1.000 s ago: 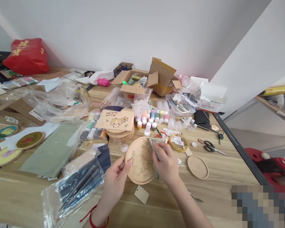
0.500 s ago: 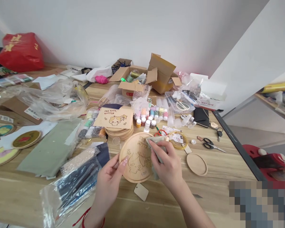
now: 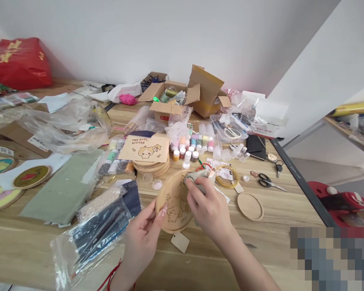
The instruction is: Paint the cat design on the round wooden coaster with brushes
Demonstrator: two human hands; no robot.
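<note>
Wooden disc: one, round, rimmed [image 3: 173, 212], marked with line drawing and lettering; you had it tilted before you, over the near middle of the tabletop [image 3: 212, 268]; whether its lower edge touched down, you could not tell
Left hand: yours [image 3: 142, 237], fingers closed on the disc's left edge, thumb upon its face; red cord [image 3: 111, 275] at the wrist
Right hand: yours [image 3: 210, 206], fingers bunched shut around a grey-green cloth [image 3: 196, 176], which you pressed to the disc's upper right
Wooden tag: one, pale, holed [image 3: 180, 242], lying just below the disc
Shallow round tray: one, wooden [image 3: 250, 207], to the right of your right hand
Scissors: one pair, black-handled [image 3: 265, 181], beyond that tray
Printed card: one, brown, lettered "THE KITE KITTEN" [image 3: 144, 149], resting on a stack of round wooden pieces [image 3: 153, 169]
Paint bottles: several, white-capped [image 3: 186, 157], grouped beyond the disc
Wire coil: one, gold [image 3: 237, 180], near the cloth
</note>
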